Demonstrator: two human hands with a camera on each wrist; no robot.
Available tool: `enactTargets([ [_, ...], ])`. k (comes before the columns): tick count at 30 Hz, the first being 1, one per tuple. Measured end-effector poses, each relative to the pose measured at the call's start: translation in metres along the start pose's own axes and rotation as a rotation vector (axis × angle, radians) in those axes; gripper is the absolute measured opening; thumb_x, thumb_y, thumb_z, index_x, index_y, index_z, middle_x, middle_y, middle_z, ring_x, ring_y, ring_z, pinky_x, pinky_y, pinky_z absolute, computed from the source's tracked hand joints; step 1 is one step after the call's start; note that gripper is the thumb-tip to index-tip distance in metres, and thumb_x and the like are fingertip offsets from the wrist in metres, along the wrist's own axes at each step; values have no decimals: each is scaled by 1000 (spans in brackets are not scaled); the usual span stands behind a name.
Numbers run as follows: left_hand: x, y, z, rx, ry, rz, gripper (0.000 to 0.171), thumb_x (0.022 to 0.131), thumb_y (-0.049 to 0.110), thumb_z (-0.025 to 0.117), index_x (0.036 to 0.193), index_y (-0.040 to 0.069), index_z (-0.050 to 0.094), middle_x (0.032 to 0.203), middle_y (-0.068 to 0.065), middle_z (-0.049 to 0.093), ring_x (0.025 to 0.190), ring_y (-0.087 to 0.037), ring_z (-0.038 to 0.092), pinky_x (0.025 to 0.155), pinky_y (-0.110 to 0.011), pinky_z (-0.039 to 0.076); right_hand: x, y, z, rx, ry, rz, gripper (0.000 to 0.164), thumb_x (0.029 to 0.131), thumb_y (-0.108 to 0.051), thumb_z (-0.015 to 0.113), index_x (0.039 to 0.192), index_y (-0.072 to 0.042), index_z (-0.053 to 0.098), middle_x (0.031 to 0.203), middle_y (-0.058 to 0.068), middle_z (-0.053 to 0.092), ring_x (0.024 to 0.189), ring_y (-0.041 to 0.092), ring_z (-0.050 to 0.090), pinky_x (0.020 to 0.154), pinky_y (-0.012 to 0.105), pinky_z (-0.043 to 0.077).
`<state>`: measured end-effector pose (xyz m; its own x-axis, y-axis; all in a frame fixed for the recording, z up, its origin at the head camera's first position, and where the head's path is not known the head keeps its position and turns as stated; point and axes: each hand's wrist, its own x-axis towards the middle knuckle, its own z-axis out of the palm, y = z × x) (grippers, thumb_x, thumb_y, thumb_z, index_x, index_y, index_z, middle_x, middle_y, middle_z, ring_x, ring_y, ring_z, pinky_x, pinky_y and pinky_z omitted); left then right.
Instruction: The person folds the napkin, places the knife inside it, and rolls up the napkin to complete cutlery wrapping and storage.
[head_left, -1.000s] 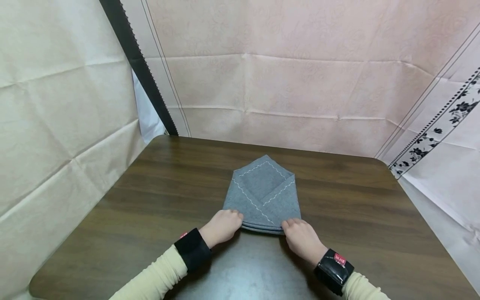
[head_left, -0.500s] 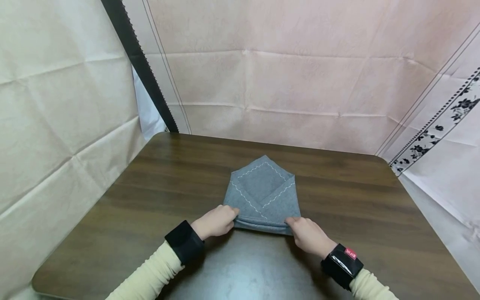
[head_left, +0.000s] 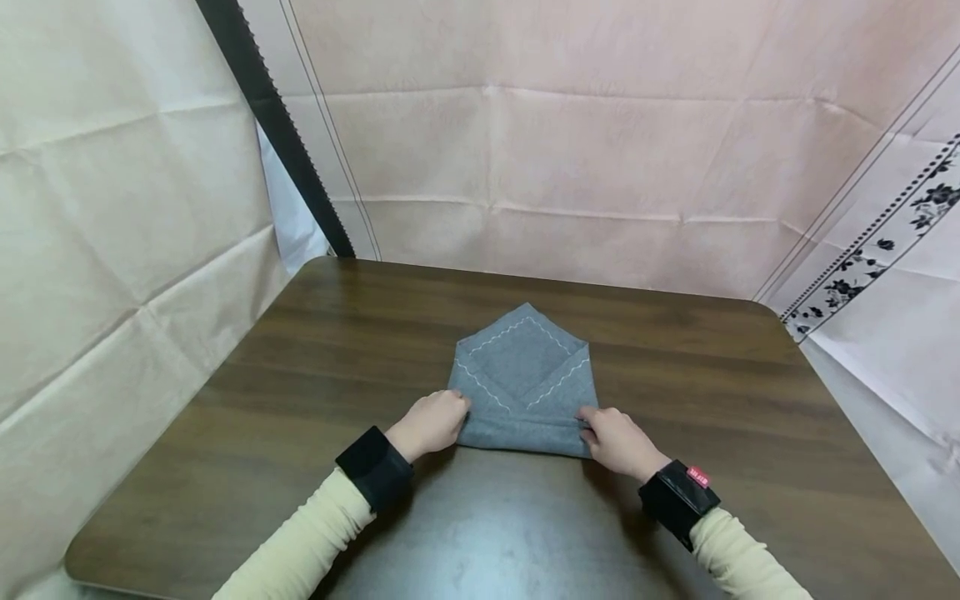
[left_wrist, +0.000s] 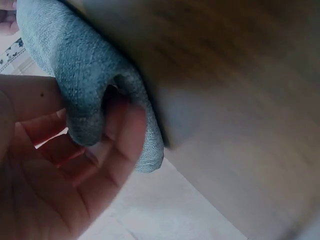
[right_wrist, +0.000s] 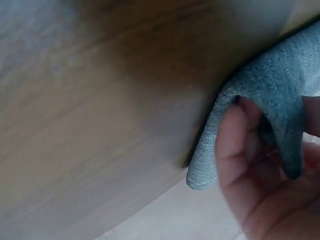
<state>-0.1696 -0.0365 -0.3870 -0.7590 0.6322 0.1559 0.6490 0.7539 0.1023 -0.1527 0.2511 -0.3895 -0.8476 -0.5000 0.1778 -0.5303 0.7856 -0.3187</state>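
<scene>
A grey-blue folded cloth (head_left: 517, 367) with wavy white stitching lies on the table, its far end pointed and its near edge rolled over into a thick fold. At the near left corner the left hand (head_left: 437, 421) grips that fold; in the left wrist view, its fingers (left_wrist: 131, 131) curl inside the cloth's loop with the thumb on the outer side. The right hand (head_left: 618, 442) pinches the fold's right end. Seen from the right wrist, fingers (right_wrist: 232, 132) reach into the roll of cloth (right_wrist: 280, 85) while the thumb lies against its outside.
The brown wooden table (head_left: 300, 375) has rounded corners and extends on every side of the cloth. Behind it hangs a pale pinkish sheet (head_left: 585, 158), with a cream sheet (head_left: 112, 250) at the left. Black bands (head_left: 375, 467) wrap both wrists.
The near edge of the cloth has been turned over and away from the person, covering the lower ends of the stitching. Both hands have moved slightly forward with it.
</scene>
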Motion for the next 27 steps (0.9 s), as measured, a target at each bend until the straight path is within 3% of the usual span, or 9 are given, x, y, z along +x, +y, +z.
enactTargets([
  [8, 7, 11, 2, 195, -19, -126, 5, 77, 2, 64, 78, 6, 62, 78, -9, 59, 72, -25, 57, 54, -38, 49, 4, -5, 5, -222, 45, 92, 14, 78, -6, 67, 74, -8, 54, 58, 2, 52, 51, 20, 54, 43, 36, 42],
  [11, 10, 15, 6, 258, 1, -151, 5, 79, 2, 63, 77, 7, 63, 76, -8, 59, 72, -23, 55, 54, -38, 46, 7, -8, 8, -357, 86, 59, 20, 77, -8, 69, 70, -7, 50, 57, 7, 53, 49, 25, 55, 40, 38, 42],
  [16, 13, 19, 11, 339, 63, -170, 7, 80, 2, 63, 76, 8, 64, 76, -7, 53, 76, -22, 50, 57, -38, 42, 11, -5, 13, -554, 238, -60, 28, 71, -10, 74, 67, -5, 46, 60, 9, 53, 55, 25, 52, 40, 34, 37],
  [19, 15, 19, 13, 403, 147, -126, 8, 79, 2, 63, 76, 9, 64, 74, -7, 53, 74, -21, 52, 55, -35, 42, 11, -3, 14, -618, 282, -115, 23, 71, -5, 70, 69, -4, 47, 66, 8, 50, 64, 25, 49, 46, 33, 35],
  [22, 17, 21, 11, 419, 211, -51, 8, 77, 1, 64, 79, 10, 64, 74, -5, 56, 69, -20, 55, 52, -31, 44, 10, -2, 15, -665, 253, -166, 13, 75, -1, 63, 73, -4, 50, 71, 8, 45, 70, 24, 45, 53, 33, 34],
  [24, 16, 24, 8, 382, 197, 16, 11, 76, 2, 64, 84, 10, 63, 77, -5, 57, 70, -19, 56, 51, -30, 45, 10, -2, 16, -682, 222, -194, 10, 77, -1, 60, 74, -5, 51, 73, 7, 44, 71, 23, 43, 56, 33, 33],
  [27, 14, 31, 5, 322, 122, 100, 14, 78, 6, 62, 91, 11, 63, 85, -4, 57, 76, -20, 55, 55, -31, 46, 9, -1, 17, -694, 202, -222, 8, 78, -3, 59, 75, -6, 53, 72, 6, 46, 72, 22, 43, 58, 32, 32],
])
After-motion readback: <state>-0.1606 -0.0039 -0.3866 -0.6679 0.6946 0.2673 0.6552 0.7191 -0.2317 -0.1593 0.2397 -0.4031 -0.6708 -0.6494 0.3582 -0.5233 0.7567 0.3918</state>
